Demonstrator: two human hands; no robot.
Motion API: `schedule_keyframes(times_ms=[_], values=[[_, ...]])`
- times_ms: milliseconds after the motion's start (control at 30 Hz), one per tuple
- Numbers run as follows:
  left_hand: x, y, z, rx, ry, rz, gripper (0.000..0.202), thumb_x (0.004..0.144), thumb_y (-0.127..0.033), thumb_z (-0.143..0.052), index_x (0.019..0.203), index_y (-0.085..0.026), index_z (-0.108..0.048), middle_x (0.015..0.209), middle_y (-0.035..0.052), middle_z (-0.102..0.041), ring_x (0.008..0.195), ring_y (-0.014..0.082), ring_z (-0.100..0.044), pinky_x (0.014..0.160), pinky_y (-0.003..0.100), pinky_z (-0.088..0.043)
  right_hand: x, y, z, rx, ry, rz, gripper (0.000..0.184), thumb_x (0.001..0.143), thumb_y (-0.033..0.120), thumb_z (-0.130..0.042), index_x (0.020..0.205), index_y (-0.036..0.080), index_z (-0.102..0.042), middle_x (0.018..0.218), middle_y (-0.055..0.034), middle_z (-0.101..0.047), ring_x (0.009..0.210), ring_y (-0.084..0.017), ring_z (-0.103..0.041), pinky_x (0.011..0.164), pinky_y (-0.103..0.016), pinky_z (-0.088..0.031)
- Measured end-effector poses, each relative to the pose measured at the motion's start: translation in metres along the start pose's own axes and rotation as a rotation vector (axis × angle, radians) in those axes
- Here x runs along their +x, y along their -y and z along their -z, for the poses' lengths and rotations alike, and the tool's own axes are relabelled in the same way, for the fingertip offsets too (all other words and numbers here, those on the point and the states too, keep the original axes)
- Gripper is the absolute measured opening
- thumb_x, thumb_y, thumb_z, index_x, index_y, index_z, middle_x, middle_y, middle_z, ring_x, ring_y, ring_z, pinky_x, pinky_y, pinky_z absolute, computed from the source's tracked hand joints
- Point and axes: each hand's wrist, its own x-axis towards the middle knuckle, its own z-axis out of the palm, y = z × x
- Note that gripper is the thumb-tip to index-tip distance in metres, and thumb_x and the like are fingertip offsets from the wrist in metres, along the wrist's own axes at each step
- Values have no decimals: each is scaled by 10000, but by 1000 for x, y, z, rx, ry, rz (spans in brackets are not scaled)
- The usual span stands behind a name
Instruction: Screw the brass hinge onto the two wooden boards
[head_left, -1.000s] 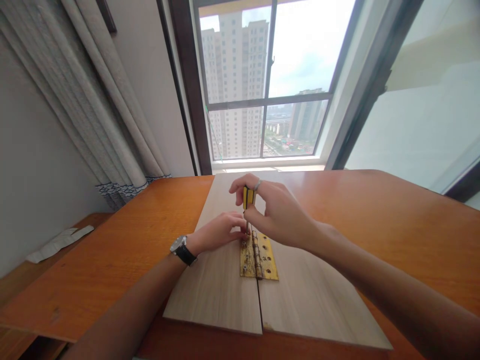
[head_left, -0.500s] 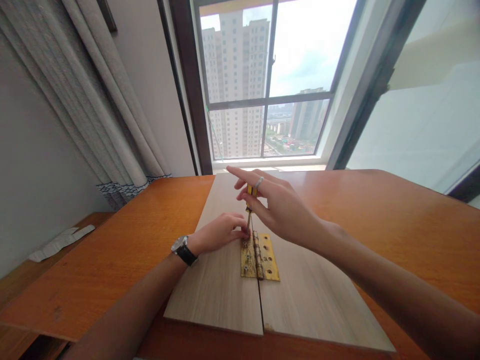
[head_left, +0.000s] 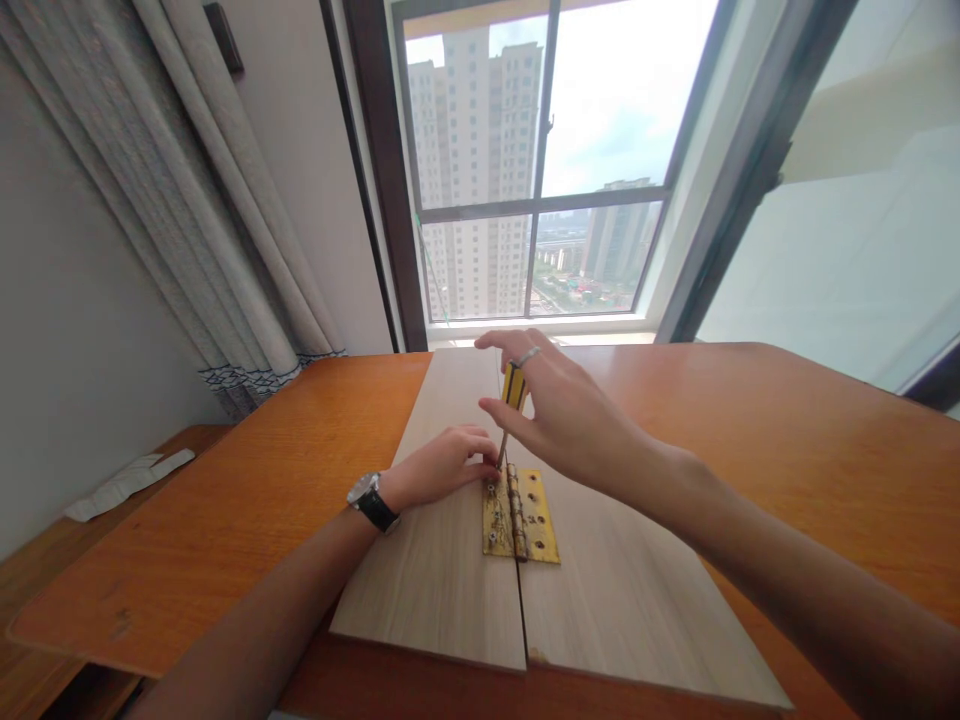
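Your right hand [head_left: 559,400]: loosely around tilted screwdriver [head_left: 514,387].
Left hand [head_left: 439,466]: curled at tip, hold unclear.
Hinge [head_left: 517,520]: short of table's [head_left: 690,420] far edge; tilt could cause slipping.

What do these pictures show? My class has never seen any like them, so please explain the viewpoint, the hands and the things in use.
There is no machine: these are one person's bare hands, seen by a camera worn on the head, looking forward and down. On an orange-brown table lie a left board and a right board, with a gold-coloured hinge lying across the seam. The right hand is at the handle of a yellow-and-black screwdriver, fingers loosely spread; how firmly it grips is unclear. The left hand has its fingers near the tool's tip, at the hinge's far end; whether they hold a screw cannot be seen. Beyond is a window.
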Motion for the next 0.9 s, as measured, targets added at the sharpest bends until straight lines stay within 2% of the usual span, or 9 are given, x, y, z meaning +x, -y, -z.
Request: schedule_keyframes(times_ms=[133,233,500,567,700,833,900], values=[[0,-2,3,5,5,-8,144,948,-212,-658,838,-158,-734,900,41,-691,894,168,-643,882,278,-494,3,-6,5,0,27,-53,512,863,149,-645,1352,207,-506,1085,-99,-680,865,-231,-651,809,-378,-509],[0,-3,4,8,-11,-11,148,949,-190,-649,836,-159,-740,882,40,-685,873,161,-636,867,274,-494,4,-9,9,15,59,-42,562,838,77,-600,1377,196,-497,1048,-81,-666,800,-198,-639,812,-368,-508],[1,-4,4,-5,-17,-2,99,946,-205,-656,908,-163,-737,975,57,-708,982,193,-643,937,302,-493,1,-4,7,140,115,-21,718,750,4,-534,1437,185,-435,1095,-83,-621,872,-189,-652,825,-363,-527],[1,-4,4,-11,-22,4,96,949,-231,-663,941,-168,-735,997,59,-709,1005,198,-642,954,313,-493,1,-4,7,143,99,-6,666,789,48,-557,1428,196,-440,1138,-97,-613,935,-205,-650,858,-383,-528],[1,-2,3,-43,16,-21,134,977,-245,-627,960,-176,-740,1014,63,-712,1035,198,-649,963,312,-495,3,-3,5,131,37,-18,491,891,248,-636,1360,214,-494,1155,-106,-623,983,-236,-638,866,-412,-526],[1,-2,2,-16,12,-27,118,962,-225,-647,907,-169,-733,971,54,-701,982,192,-653,931,307,-500,5,-3,1,271,-23,-113,450,870,212,-671,1299,220,-534,931,-20,-626,811,-179,-620,793,-366,-538],[1,-3,1,-14,8,-21,95,950,-210,-661,895,-167,-726,952,46,-697,948,186,-654,908,302,-504,6,-4,-2,415,-58,-167,500,823,188,-704,1295,228,-542,951,-6,-604,745,-152,-619,730,-345,-555]])
